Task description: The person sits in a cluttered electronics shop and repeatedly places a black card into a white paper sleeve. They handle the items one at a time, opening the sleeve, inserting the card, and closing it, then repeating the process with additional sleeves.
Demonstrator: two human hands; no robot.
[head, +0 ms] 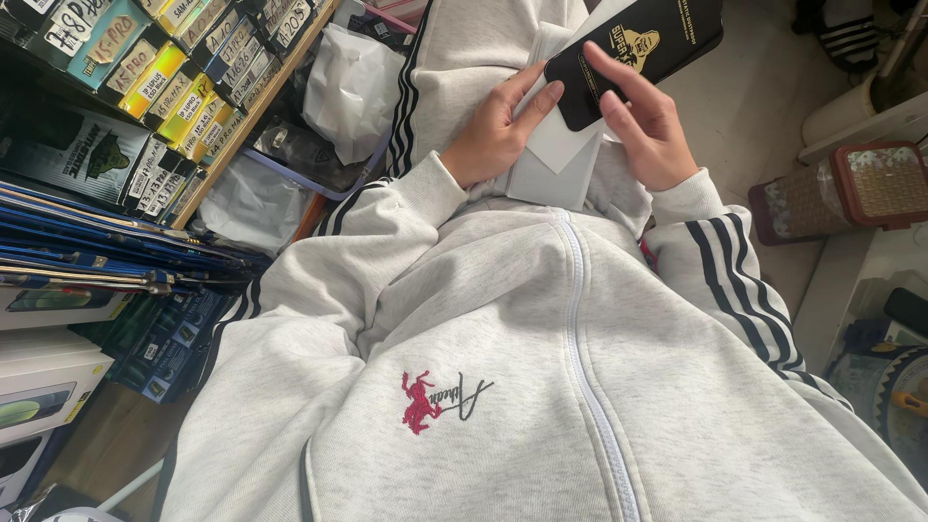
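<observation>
Both hands hold a flat black package [643, 48] with a small yellow emblem, over my lap. My left hand [498, 130] grips its lower left corner, fingers along the edge. My right hand [643, 121] rests on its lower right part, fingers spread across the black face. Under the black package lies a white envelope-like sleeve [556, 159], partly hidden by my hands. I wear a light grey zip jacket [541, 367] with dark stripes on the sleeves.
Shelves at the left [145, 87] hold several labelled flat boxes and stacked blue packs. White plastic bags [348, 87] sit beside them. A red-rimmed woven basket [851, 188] stands on the floor at right, near a white shelf edge.
</observation>
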